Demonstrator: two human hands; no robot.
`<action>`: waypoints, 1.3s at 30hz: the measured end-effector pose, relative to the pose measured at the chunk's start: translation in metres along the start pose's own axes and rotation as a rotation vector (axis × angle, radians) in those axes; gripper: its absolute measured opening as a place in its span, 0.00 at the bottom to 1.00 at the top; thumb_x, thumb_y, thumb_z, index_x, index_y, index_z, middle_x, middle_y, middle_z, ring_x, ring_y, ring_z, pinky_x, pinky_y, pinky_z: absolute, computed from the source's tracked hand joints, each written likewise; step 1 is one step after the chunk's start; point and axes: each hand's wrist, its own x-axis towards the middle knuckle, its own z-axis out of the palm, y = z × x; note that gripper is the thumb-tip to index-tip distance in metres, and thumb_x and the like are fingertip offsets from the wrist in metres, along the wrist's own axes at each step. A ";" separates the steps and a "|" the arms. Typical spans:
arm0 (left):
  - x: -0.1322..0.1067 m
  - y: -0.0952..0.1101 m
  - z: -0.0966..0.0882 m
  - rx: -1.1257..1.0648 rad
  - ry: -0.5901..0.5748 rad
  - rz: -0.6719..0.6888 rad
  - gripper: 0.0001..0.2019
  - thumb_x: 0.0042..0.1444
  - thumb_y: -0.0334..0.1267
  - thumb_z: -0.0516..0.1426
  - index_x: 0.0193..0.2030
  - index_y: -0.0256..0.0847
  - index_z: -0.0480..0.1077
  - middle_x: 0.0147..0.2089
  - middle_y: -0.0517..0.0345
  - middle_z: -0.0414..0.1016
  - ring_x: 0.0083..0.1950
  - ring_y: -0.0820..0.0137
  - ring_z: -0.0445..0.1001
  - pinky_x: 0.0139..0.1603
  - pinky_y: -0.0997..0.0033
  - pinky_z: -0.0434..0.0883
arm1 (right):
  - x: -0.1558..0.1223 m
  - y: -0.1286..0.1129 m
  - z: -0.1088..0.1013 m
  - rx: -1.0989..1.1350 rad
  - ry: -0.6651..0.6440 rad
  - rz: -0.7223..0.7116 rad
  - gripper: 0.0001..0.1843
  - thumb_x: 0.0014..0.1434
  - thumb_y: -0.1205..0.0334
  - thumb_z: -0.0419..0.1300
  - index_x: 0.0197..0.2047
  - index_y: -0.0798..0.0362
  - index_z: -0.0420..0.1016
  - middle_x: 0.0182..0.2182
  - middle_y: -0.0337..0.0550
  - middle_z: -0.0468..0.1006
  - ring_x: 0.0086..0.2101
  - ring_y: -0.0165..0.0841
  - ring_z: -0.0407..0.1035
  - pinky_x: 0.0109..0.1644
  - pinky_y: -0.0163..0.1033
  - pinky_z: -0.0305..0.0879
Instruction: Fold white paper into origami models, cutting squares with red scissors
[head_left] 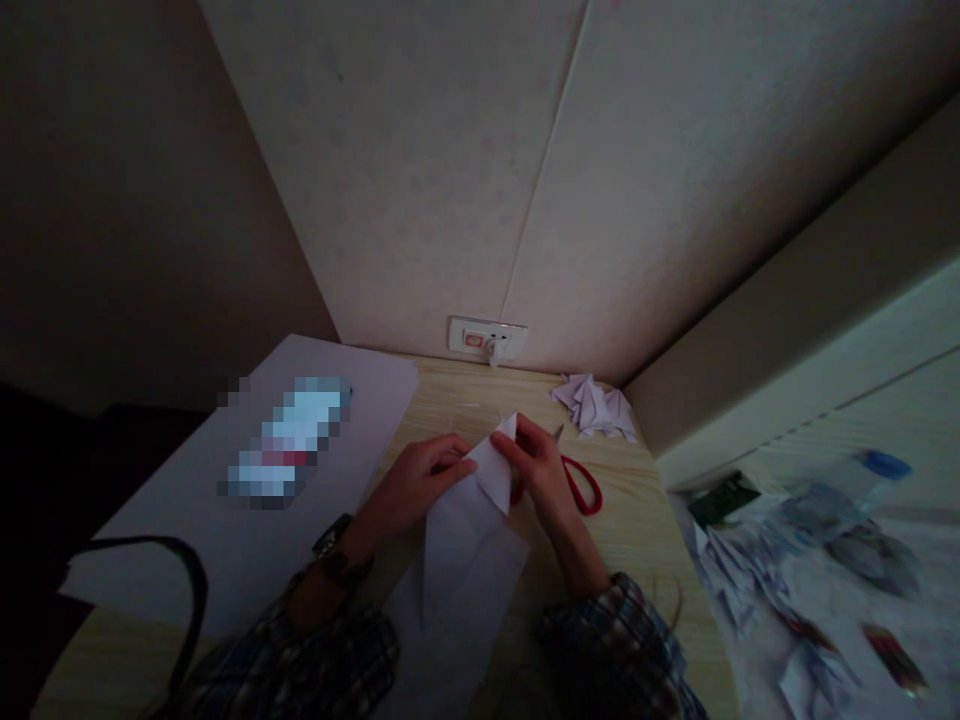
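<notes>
A white sheet of paper, partly folded into a point, lies on the wooden table in front of me. My left hand pinches the fold's left edge, fingers pressed together on the paper. My right hand pinches the folded tip from the right. Red-handled scissors lie on the table just behind my right hand. Both wrists wear plaid sleeves, and a watch sits on the left wrist.
A pile of folded white paper pieces sits at the back right corner. A large white sheet covers the table's left. A wall socket is behind. Paper scraps and a bottle lie on a surface at right.
</notes>
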 end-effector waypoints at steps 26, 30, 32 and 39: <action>-0.005 0.009 0.000 0.150 0.016 0.071 0.13 0.59 0.45 0.50 0.33 0.38 0.68 0.27 0.63 0.68 0.30 0.70 0.66 0.31 0.72 0.59 | -0.001 -0.001 0.001 0.066 0.020 0.013 0.11 0.49 0.56 0.65 0.24 0.52 0.67 0.21 0.32 0.65 0.23 0.27 0.58 0.25 0.33 0.53; -0.005 0.009 0.000 0.155 0.027 0.071 0.12 0.58 0.45 0.50 0.32 0.39 0.67 0.25 0.64 0.66 0.28 0.70 0.65 0.30 0.72 0.58 | -0.001 -0.001 0.001 0.055 0.020 0.007 0.12 0.49 0.57 0.65 0.23 0.51 0.66 0.21 0.32 0.64 0.23 0.27 0.58 0.25 0.33 0.54; -0.004 0.010 0.001 0.152 0.033 0.060 0.12 0.58 0.45 0.51 0.31 0.39 0.67 0.24 0.64 0.65 0.27 0.71 0.64 0.28 0.72 0.57 | -0.001 -0.001 0.001 0.053 0.016 0.004 0.13 0.49 0.56 0.65 0.23 0.51 0.66 0.21 0.32 0.64 0.23 0.28 0.58 0.26 0.33 0.54; -0.002 0.011 0.001 0.188 0.074 0.090 0.13 0.56 0.45 0.51 0.28 0.39 0.67 0.22 0.64 0.65 0.25 0.71 0.64 0.27 0.73 0.58 | -0.003 -0.003 0.003 0.032 -0.004 -0.003 0.10 0.50 0.57 0.64 0.24 0.51 0.68 0.22 0.33 0.66 0.24 0.29 0.59 0.27 0.34 0.56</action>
